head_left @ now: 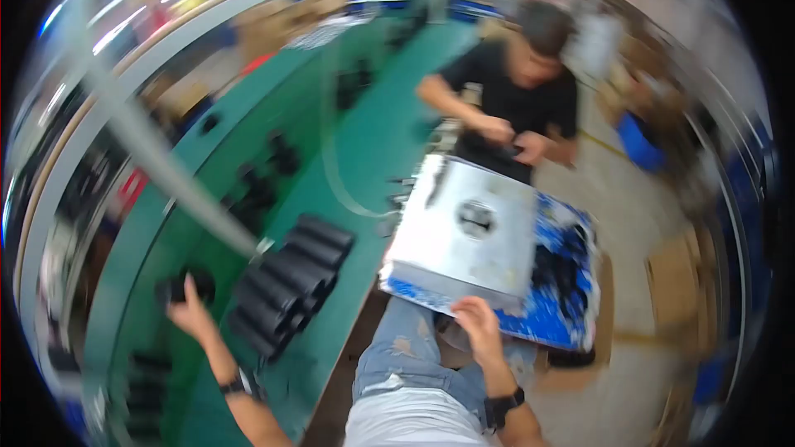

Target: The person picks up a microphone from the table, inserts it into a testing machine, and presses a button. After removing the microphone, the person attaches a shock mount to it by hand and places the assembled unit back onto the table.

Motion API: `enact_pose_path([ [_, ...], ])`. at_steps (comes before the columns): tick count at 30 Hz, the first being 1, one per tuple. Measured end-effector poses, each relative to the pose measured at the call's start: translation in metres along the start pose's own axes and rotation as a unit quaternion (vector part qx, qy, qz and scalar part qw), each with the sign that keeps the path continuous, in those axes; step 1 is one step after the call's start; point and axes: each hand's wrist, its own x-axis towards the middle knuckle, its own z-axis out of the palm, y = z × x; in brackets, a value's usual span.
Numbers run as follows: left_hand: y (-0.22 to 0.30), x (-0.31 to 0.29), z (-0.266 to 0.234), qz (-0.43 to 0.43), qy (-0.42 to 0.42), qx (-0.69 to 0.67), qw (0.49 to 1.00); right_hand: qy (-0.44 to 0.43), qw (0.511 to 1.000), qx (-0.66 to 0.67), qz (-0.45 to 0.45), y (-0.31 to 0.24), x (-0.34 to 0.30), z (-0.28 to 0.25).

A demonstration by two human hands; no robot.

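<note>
My left hand [193,316] is over the green bench at the left, its fingers closed round a dark, rounded black part [171,290]; blur hides the part's details. To the right of that hand, several black cylinders [290,277] lie side by side in a block. My right hand [480,327] is at the near edge of a silver metal box [464,252] with a round dark mark on top. Its fingers are curled together, and whatever they may hold cannot be made out. Beneath the box is a blue and white worn board [538,327] with black pieces on it.
Across from me a person [522,74] in a black shirt works with both hands on a small dark thing. More black parts [257,186] stand along the green bench [364,141]. A pale post [178,174] slants over its left side. Cardboard boxes [683,281] stand at the right.
</note>
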Motion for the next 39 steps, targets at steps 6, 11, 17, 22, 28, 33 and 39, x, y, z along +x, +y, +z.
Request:
enact_pose_path([
  [6,-0.068,-0.296,0.082,-0.387,0.161,0.159,0.894,0.144,0.953,-0.266,0.025,-0.127,-0.049,-0.234],
  [11,-0.093,-0.361,0.113,-0.461,0.084,0.165,0.868,0.144,0.928,-0.343,0.028,-0.144,-0.046,-0.256],
  [17,-0.085,-0.344,0.138,-0.44,-0.004,0.151,0.885,0.141,0.916,-0.372,0.049,-0.147,-0.037,-0.261],
  [22,-0.091,-0.326,0.13,-0.416,-0.026,0.109,0.902,0.121,0.916,-0.378,0.056,-0.147,-0.025,-0.249],
  [28,-0.126,-0.307,0.023,-0.396,-0.097,0.55,0.729,0.115,0.909,-0.399,0.03,-0.149,-0.02,-0.248],
  [33,-0.127,-0.371,-0.05,-0.538,-0.115,0.541,0.636,0.126,0.901,-0.413,0.048,-0.143,-0.02,-0.265],
  [39,-0.114,-0.363,-0.061,-0.483,-0.16,0.493,0.705,0.11,0.907,-0.402,0.059,-0.138,-0.014,-0.256],
])
